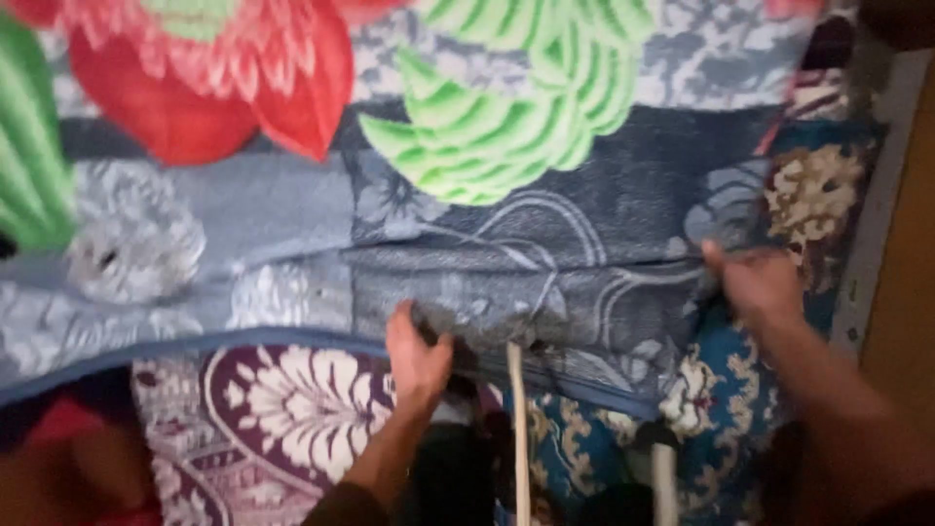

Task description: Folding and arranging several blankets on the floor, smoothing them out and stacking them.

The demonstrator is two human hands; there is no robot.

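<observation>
Head view showed left hand [417, 353] and right hand [755, 281] each pinching the blanket [545, 253] edge; beyond both grips it lay spread. Uneven pulling could likely skew its fold.

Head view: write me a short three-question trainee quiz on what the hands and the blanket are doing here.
1. True or false: both hands grip the blue-grey flowered blanket.
2. Which hand is at the blanket's right side, near the wall? A) left hand B) right hand C) neither
3. What lies under the blanket's near edge, in front of the person?

Key
1. True. The left hand clutches a bunched fold near the lower edge; the right hand pinches the cloth further right.
2. B.
3. Patterned cloths: a maroon and white flowered cloth on the left, a teal and cream flowered cloth on the right.
</observation>
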